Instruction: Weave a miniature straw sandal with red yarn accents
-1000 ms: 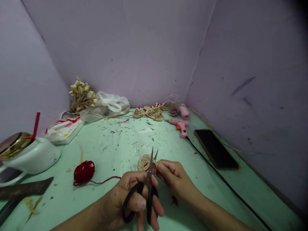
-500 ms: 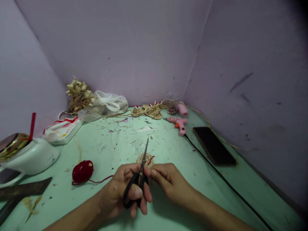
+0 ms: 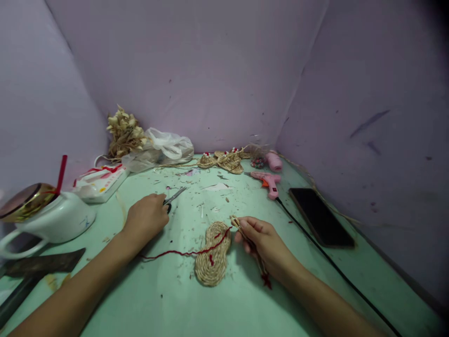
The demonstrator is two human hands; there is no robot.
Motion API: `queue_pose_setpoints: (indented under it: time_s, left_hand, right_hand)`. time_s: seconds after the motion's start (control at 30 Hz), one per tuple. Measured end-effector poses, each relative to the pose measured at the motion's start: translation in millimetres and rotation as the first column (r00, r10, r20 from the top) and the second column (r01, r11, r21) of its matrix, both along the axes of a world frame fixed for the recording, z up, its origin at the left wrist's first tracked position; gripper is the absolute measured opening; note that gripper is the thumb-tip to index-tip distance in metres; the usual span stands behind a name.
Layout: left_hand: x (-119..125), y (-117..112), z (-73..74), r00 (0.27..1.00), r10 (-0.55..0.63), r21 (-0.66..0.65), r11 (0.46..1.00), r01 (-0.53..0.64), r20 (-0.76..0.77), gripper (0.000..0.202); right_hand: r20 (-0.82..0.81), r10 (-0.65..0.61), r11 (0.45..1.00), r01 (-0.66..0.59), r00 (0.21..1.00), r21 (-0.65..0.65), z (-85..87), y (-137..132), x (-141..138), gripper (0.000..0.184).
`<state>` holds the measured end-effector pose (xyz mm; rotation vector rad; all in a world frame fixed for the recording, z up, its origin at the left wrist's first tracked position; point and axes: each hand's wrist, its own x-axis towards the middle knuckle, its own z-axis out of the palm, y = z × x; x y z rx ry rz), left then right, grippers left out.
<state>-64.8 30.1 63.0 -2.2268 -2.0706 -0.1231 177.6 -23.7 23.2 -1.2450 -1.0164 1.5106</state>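
My left hand [image 3: 146, 218] reaches out to the left over the green table [image 3: 147, 290], fingers curled round the black handles of a pair of scissors [image 3: 172, 197] whose blades point away to the right. My right hand [image 3: 264, 242] pinches a thin plaited straw strand [image 3: 245, 234] with a red tip near my wrist. Between the hands lies a woven straw sole [image 3: 212, 255], flat on the table. A red thread [image 3: 175, 253] runs across it towards my left forearm. The red yarn ball is hidden.
A white pot [image 3: 49, 222] with a gold lid stands at the left, a dark blade [image 3: 42, 263] in front of it. A pink glue gun [image 3: 268, 180], its black cord [image 3: 336, 271] and a dark phone [image 3: 321, 216] lie on the right. Straw pieces [image 3: 224, 161], a plastic bag [image 3: 161, 150] and dried husks [image 3: 124, 131] sit at the back.
My left hand has carried the scissors away from the straw piece to the left and down towards the table. The sole now lies flat, and my right hand holds a straw strand.
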Motion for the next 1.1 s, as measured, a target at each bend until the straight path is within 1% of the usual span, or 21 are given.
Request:
queue_pose_setpoints:
  time_s: [0.07, 0.1, 0.17, 0.23, 0.27, 0.33, 0.4, 0.47, 0.5, 0.57, 0.67, 0.77, 0.83, 0.9, 0.97, 1.03, 1.1]
  left_hand:
    - [5, -4, -0.6, 0.999, -0.033, 0.046, 0.998, 0.033, 0.002, 0.034]
    - [9, -7, -0.7, 0.998, -0.058, 0.056, 0.997, 0.056, 0.038, 0.033]
    - [18, -15, -1.0, 0.979, -0.123, 0.036, 0.992, 0.119, 0.163, 0.032]
    - [28, -25, -1.8, 0.938, -0.186, 0.014, 0.982, 0.190, 0.293, 0.030]
    - [32, -29, -2.2, 0.917, -0.217, 0.019, 0.975, 0.223, 0.335, 0.028]
    - [39, -39, -2.9, 0.888, -0.279, 0.045, 0.958, 0.282, 0.366, 0.026]
    - [45, -47, -3.7, 0.869, -0.323, 0.043, 0.942, 0.332, 0.374, 0.024]
    - [51, -53, -5.4, 0.849, -0.341, -0.001, 0.928, 0.373, 0.405, 0.021]
    - [54, -55, -6.9, 0.836, -0.345, -0.027, 0.919, 0.393, 0.427, 0.022]
    - [62, -58, -11.4, 0.810, -0.357, -0.056, 0.901, 0.430, 0.464, 0.022]
    - [77, -57, -19.6, 0.793, -0.384, -0.029, 0.893, 0.449, 0.472, 0.022]
    - [92, -52, -25.2, 0.812, -0.384, -0.014, 0.901, 0.434, 0.439, 0.021]
    - [100, -47, -26.7, 0.847, -0.372, -0.038, 0.909, 0.416, 0.380, 0.021]
    - [105, -42, -26.6, 0.880, -0.364, -0.070, 0.913, 0.402, 0.304, 0.022]
    - [105, -39, -24.4, 0.898, -0.361, -0.086, 0.916, 0.392, 0.251, 0.021]
    - [102, -37, -19.3, 0.906, -0.351, -0.072, 0.923, 0.377, 0.235, 0.020]
    - [96, -37, -11.1, 0.911, -0.323, -0.063, 0.935, 0.349, 0.255, 0.019]
  right_hand:
    - [-0.015, -0.029, 0.999, 0.029, 0.999, -0.017, -1.2, 1, -1, 0.025]
    - [-0.032, -0.044, 0.999, 0.043, 0.999, -0.026, -1.4, 1, 0, 0.025]
    - [-0.064, -0.083, 0.996, 0.081, 0.994, -0.040, -1.6, 3, 1, 0.025]
    - [-0.076, -0.139, 0.990, 0.136, 0.987, -0.041, -2.3, 5, 3, 0.025]
    - [-0.073, -0.172, 0.985, 0.170, 0.982, -0.033, -2.9, 6, 5, 0.024]
    - [-0.040, -0.240, 0.971, 0.240, 0.970, 0.006, -4.4, 8, 9, 0.023]
    - [0.021, -0.309, 0.949, 0.307, 0.951, 0.075, -4.6, 9, 13, 0.022]
    - [0.058, -0.364, 0.923, 0.352, 0.930, 0.156, -1.7, 9, 15, 0.019]
    - [0.050, -0.370, 0.918, 0.356, 0.928, 0.178, 1.0, 8, 16, 0.019]
    - [-0.005, -0.337, 0.928, 0.333, 0.941, 0.166, 8.0, 7, 16, 0.020]
    - [-0.038, -0.249, 0.963, 0.251, 0.968, 0.093, 16.6, 3, 12, 0.022]
    - [0.004, -0.194, 0.979, 0.193, 0.981, 0.064, 16.7, 1, 9, 0.026]
    - [0.043, -0.180, 0.982, 0.177, 0.983, 0.068, 13.2, 0, 8, 0.028]
    - [0.079, -0.170, 0.983, 0.163, 0.982, 0.084, 9.7, 0, 9, 0.027]
    - [0.097, -0.148, 0.985, 0.138, 0.984, 0.103, 8.1, 1, 10, 0.025]
    - [0.103, -0.118, 0.988, 0.106, 0.988, 0.113, 8.7, 2, 11, 0.023]
    - [0.114, -0.093, 0.989, 0.079, 0.989, 0.123, 11.0, 1, 10, 0.023]
